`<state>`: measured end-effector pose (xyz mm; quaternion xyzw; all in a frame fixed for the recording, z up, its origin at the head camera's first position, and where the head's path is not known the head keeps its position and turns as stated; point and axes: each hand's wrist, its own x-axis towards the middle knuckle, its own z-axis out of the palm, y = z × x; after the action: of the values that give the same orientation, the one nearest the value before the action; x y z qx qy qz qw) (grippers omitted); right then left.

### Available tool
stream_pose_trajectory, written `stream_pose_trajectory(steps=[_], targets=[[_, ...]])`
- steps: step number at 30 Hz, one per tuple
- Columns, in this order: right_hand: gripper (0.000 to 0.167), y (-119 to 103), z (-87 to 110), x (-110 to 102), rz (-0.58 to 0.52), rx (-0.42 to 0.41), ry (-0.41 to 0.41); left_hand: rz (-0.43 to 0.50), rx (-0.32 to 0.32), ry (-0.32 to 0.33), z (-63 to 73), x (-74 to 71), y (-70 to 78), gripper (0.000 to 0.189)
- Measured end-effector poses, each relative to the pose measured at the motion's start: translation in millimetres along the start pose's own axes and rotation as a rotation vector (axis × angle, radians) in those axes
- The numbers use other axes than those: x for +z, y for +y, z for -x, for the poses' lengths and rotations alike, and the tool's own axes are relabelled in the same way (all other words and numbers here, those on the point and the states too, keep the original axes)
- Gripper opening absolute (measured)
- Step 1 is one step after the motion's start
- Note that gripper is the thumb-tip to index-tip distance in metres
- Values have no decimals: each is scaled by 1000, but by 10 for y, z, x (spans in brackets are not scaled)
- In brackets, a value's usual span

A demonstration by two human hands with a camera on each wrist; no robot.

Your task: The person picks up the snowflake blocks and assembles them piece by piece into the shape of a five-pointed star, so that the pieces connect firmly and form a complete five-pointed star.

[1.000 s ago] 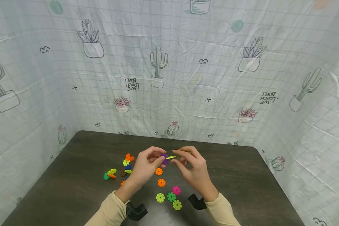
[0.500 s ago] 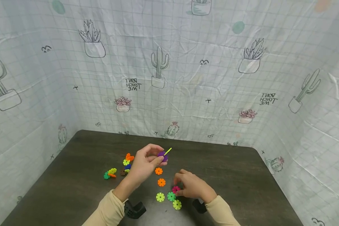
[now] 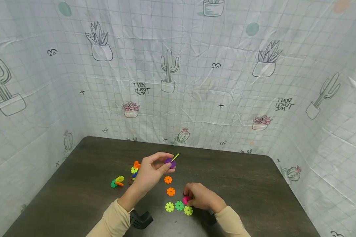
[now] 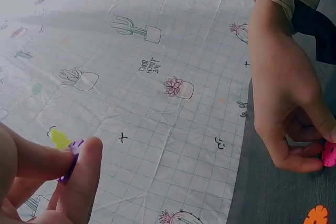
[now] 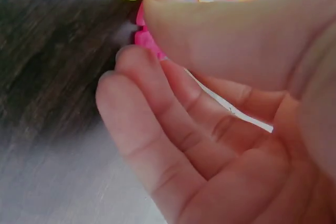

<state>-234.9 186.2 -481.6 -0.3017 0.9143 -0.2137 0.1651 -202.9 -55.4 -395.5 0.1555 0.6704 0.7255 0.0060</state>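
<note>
My left hand [image 3: 152,168] pinches a purple notched disc [image 4: 75,157] between thumb and fingers, raised above the table. A yellow-green disc [image 3: 175,157] stands slotted at an angle into the purple one. Low over the table, my right hand [image 3: 202,197] has its thumb and fingertips on a pink notched disc [image 3: 186,200], gripping it at the edge. Right beside that lie a green disc [image 3: 179,205] and a yellow-green disc [image 3: 188,210]. In the right wrist view the thumb covers part of the pink disc [image 5: 147,41].
Two orange discs [image 3: 170,191] and another yellow-green disc [image 3: 169,207] lie in the middle. To the left are joined discs in green, yellow and orange [image 3: 117,181], and another cluster [image 3: 134,170] partly behind my left hand. A patterned curtain [image 3: 195,98] surrounds the dark table [image 3: 243,177].
My right hand has left the yellow-green disc joined to the purple one and come down to the pink disc. The loose yellow-green disc there has shifted slightly. My left hand keeps its hold.
</note>
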Motion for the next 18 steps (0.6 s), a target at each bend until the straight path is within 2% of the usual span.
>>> stream_pose_trajectory(steps=[6,8,10,12,18], targets=[[22,25,-3,-19,-27,67,-33,6,-2,-2,13,15,18,28],[23,26,3,-38,-40,53,-26,3,-12,0,18,17,22,27],[23,11,15,-65,-68,14,31,1,-23,3,23,19,22,26],[21,-30,34,-114,-112,-36,158,-12,-34,10,29,20,23,25],[19,-323,92,-356,-214,-267,762,-48,-30,14,38,36,40,23]])
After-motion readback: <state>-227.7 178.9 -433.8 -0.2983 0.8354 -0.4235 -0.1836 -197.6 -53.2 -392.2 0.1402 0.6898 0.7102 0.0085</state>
